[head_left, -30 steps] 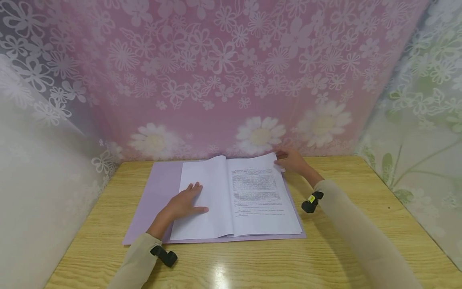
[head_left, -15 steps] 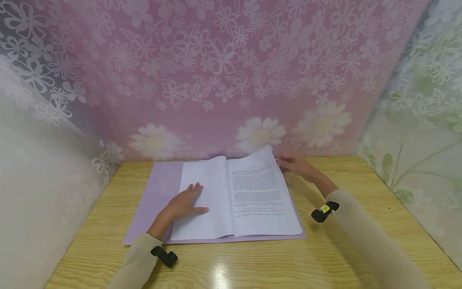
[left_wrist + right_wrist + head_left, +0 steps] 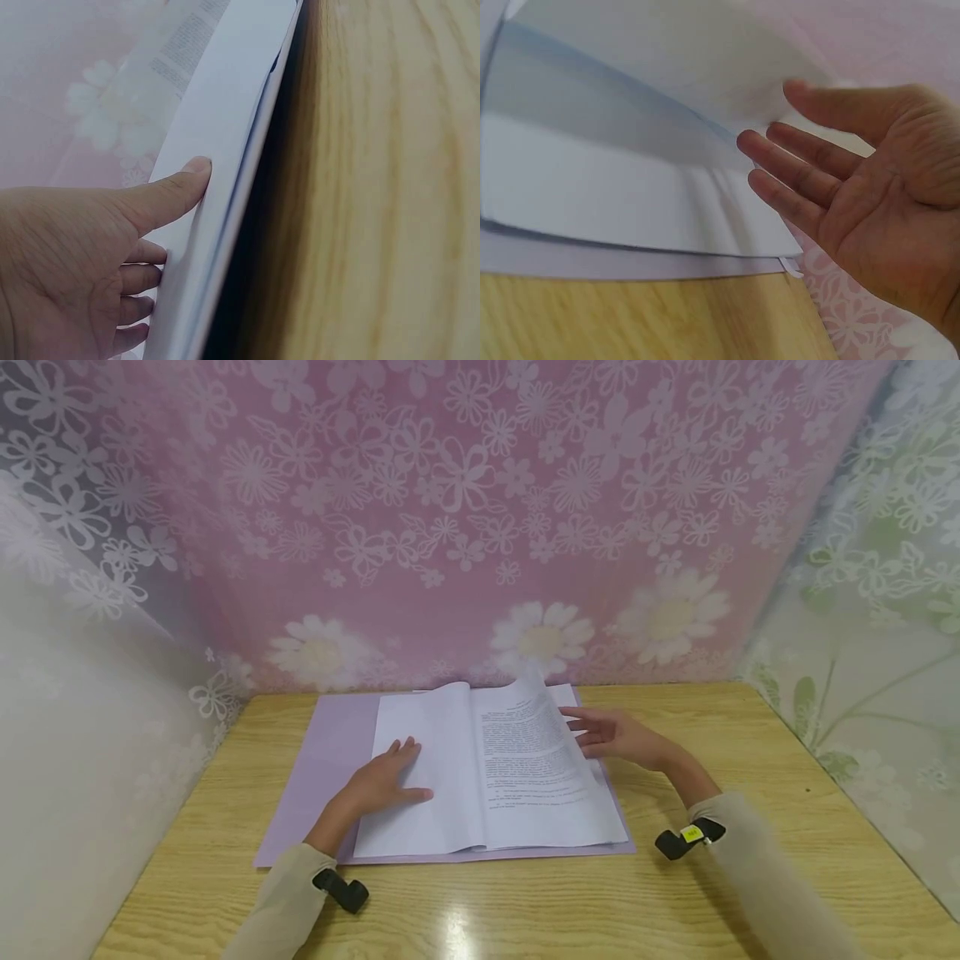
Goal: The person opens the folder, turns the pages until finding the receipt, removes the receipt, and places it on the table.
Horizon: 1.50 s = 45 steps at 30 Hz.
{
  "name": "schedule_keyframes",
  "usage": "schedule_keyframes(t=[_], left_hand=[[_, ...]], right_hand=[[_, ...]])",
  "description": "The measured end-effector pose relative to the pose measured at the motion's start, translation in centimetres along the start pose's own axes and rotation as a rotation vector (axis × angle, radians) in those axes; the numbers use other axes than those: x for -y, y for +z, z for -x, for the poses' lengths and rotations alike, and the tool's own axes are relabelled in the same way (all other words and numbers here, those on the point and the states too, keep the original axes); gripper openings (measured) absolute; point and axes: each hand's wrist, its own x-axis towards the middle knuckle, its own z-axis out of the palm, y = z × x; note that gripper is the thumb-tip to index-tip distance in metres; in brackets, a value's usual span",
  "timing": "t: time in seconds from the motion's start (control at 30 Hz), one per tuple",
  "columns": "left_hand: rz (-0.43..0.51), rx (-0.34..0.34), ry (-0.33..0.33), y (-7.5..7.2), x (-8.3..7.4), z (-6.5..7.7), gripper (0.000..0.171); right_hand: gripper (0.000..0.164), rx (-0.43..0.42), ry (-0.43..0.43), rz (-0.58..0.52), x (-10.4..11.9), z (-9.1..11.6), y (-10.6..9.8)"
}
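The wood-grained bench (image 3: 570,910) carries a lilac folder (image 3: 330,735), lying open, reaching out left past the left hand (image 3: 378,785) and passing below the right hand (image 3: 618,739).

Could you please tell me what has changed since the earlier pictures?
The right hand has moved from near the right page's upper corner toward the person, along its outer edge. That corner has curled further leftward, baring more of the sheet beneath. The left hand still rests on the left page; the lilac folder stayed put.
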Motion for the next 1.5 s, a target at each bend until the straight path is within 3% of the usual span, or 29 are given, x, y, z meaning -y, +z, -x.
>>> schedule_keyframes(t=[0.13, 0.3, 0.57, 0.87, 1.07, 1.27, 1.5], left_hand=[[0.000, -0.001, 0.006, -0.1, 0.0, 0.0, 0.092], [-0.001, 0.002, 0.016, 0.1, 0.3, -0.2, 0.092], [0.023, 0.012, 0.015, 0.1, 0.2, -0.1, 0.093], [0.075, -0.004, 0.002, 0.1, -0.1, 0.0, 0.089], [0.174, -0.032, 0.006, 0.1, -0.6, 0.0, 0.082], [0.264, -0.090, 0.073, 0.4, -0.8, -0.2, 0.071], [0.453, -0.122, 0.070, 0.2, -1.6, -0.1, 0.070]], right_hand=[[0.080, 0.074, -0.032, 0.006, 0.2, -0.2, 1.3], [0.088, 0.108, -0.059, 0.083, 1.0, -0.6, 3.1], [0.090, 0.097, -0.035, 0.220, 2.4, -1.3, 5.5], [0.089, 0.045, 0.009, 0.244, 3.2, -2.0, 8.2], [0.083, -0.001, -0.012, 0.288, 3.6, -2.4, 9.5], [0.081, -0.030, -0.018, 0.309, 4.6, -3.0, 10.7], [0.082, -0.045, 0.002, 0.299, 5.9, -3.8, 12.1]])
